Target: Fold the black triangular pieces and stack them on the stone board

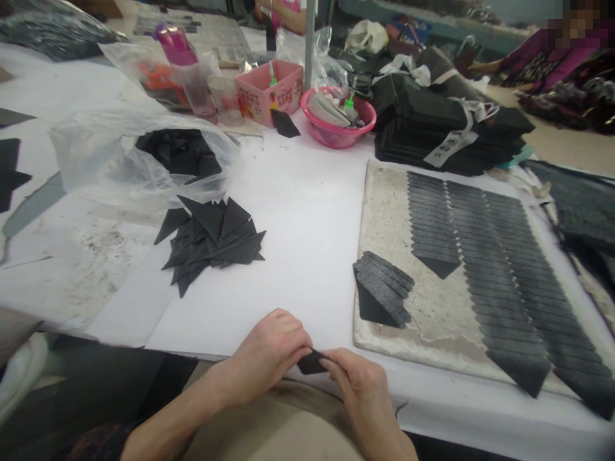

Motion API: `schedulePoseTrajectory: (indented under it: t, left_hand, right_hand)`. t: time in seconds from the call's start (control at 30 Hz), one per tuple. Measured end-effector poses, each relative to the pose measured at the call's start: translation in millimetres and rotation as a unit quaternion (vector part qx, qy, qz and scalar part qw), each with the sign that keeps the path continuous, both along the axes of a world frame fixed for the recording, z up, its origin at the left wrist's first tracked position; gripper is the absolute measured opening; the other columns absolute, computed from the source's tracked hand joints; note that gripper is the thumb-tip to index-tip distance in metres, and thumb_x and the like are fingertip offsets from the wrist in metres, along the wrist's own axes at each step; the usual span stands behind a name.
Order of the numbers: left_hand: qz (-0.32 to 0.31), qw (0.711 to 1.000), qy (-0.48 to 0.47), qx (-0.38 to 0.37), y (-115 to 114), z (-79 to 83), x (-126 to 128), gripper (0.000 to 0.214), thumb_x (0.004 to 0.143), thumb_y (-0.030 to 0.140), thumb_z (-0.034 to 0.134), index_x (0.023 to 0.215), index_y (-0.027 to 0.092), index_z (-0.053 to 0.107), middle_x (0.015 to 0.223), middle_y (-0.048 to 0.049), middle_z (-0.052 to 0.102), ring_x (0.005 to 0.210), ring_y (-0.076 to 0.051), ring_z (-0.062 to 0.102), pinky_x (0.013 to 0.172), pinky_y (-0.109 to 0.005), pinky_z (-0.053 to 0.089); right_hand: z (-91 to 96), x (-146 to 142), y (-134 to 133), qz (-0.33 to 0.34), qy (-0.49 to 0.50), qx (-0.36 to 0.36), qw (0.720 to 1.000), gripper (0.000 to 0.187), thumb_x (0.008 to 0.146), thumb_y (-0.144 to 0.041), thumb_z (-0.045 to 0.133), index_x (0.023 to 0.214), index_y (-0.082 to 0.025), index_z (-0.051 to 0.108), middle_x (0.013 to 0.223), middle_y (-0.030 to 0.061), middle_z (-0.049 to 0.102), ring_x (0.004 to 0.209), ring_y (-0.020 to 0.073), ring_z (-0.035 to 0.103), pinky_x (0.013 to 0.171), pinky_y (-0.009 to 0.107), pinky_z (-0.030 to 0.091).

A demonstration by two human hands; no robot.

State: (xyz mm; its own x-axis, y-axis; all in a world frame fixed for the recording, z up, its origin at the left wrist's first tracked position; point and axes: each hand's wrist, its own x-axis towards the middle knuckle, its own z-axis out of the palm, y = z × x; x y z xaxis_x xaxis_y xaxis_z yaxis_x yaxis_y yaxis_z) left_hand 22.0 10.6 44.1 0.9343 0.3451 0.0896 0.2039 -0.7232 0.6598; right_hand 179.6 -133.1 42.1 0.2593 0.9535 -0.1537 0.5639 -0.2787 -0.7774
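Observation:
A small black pointed piece [311,362], like fabric or thin sheet, is pinched between my two hands at the table's front edge. My left hand [273,349] grips its left end with fingers closed, and my right hand [358,378] pinches the right end. Ahead to the left lies a loose pile of black triangular pieces [216,237]. To the right, a pale, stained board [432,314] carries long overlapping rows of black pieces [500,282] with grey, speckled edges. A short overlapping stack [382,291] rests near the board's left side.
Behind the pile, a clear plastic bag [106,153] holds more black pieces. At the back stand a pink-capped bottle [185,70], a pink box [259,96], a pink bowl [336,131] and a tied black stack [408,121]. Other people [542,57] sit beyond.

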Motion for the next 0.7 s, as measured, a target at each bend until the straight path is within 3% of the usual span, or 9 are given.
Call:
schedulePoseTrajectory:
  t: [0.13,0.2,0.33,0.43,0.5,0.57,0.63,0.7]
  left_hand:
    - [0.039,0.995,0.048,-0.082,11,-2.4,-20,0.019,0.098,0.024,0.049,0.087,0.020,0.063,0.082,0.0000,0.064,0.078,-0.015,0.055,0.072,-0.026,0.038]
    - [0.068,0.987,0.082,-0.118,14,-6.3,-27,0.021,0.096,0.031,0.054,0.082,0.019,0.064,0.076,0.0017,0.063,0.073,-0.013,0.055,0.067,-0.023,0.037]
    - [0.123,0.962,0.137,-0.203,19,-6.5,-33,0.034,0.091,0.043,0.060,0.069,0.018,0.061,0.057,0.0052,0.056,0.055,-0.010,0.050,0.056,-0.020,0.035]
    - [0.112,0.960,0.119,-0.227,28,0.2,-37,0.037,0.096,0.043,0.049,0.072,0.018,0.062,0.063,0.0043,0.061,0.061,-0.010,0.056,0.063,-0.019,0.041]
    - [0.138,0.962,0.088,-0.218,40,4.2,-45,0.036,0.096,0.045,0.046,0.078,0.019,0.064,0.073,0.0032,0.066,0.072,-0.012,0.062,0.073,-0.020,0.044]
    - [0.221,0.952,0.056,-0.204,56,6.0,-56,0.034,0.091,0.052,0.052,0.085,0.021,0.065,0.077,0.0032,0.069,0.077,-0.015,0.064,0.079,-0.022,0.047]
    - [0.347,0.914,0.031,-0.206,74,5.1,-69,0.036,0.088,0.055,0.056,0.096,0.021,0.063,0.084,0.0032,0.071,0.082,-0.017,0.066,0.082,-0.025,0.050]
    - [0.450,0.858,-0.027,-0.245,87,1.0,-80,0.042,0.091,0.055,0.053,0.116,0.022,0.056,0.092,0.0025,0.072,0.085,-0.018,0.067,0.083,-0.031,0.054]
  right_hand:
    - [8.6,7,-6,0.009,0.083,-0.055,0.995,0.026,0.097,-0.030,0.045,0.105,-0.025,0.069,0.087,0.0000,0.072,0.075,0.0127,0.066,0.068,0.020,0.045]
    - [9.7,9,-6,-0.013,0.109,-0.079,0.991,0.023,0.095,-0.031,0.050,0.097,-0.024,0.071,0.078,-0.0009,0.071,0.071,0.0120,0.065,0.067,0.019,0.045]
    - [7.5,12,-2,-0.128,0.147,-0.109,0.975,0.019,0.079,-0.028,0.070,0.064,-0.019,0.064,0.054,-0.0044,0.060,0.052,0.0101,0.056,0.052,0.018,0.039]
    - [9.0,20,6,-0.140,0.195,-0.101,0.966,0.017,0.082,-0.025,0.066,0.067,-0.019,0.063,0.058,-0.0043,0.063,0.052,0.0098,0.058,0.052,0.018,0.041]
    - [11.0,31,10,-0.124,0.160,-0.069,0.977,0.018,0.088,-0.027,0.058,0.072,-0.020,0.064,0.065,-0.0037,0.065,0.058,0.0100,0.061,0.059,0.019,0.043]
    - [10.8,47,13,-0.136,0.063,-0.031,0.988,0.021,0.093,-0.031,0.053,0.076,-0.021,0.062,0.068,-0.0037,0.065,0.063,0.0107,0.061,0.063,0.020,0.043]
    - [6.6,66,16,-0.174,-0.055,0.003,0.983,0.022,0.095,-0.037,0.050,0.082,-0.023,0.062,0.073,-0.0027,0.065,0.068,0.0129,0.061,0.066,0.024,0.042]
    - [-1.3,81,18,-0.209,-0.177,0.031,0.961,0.025,0.094,-0.045,0.050,0.093,-0.024,0.063,0.085,0.0009,0.067,0.078,0.0177,0.061,0.070,0.028,0.043]
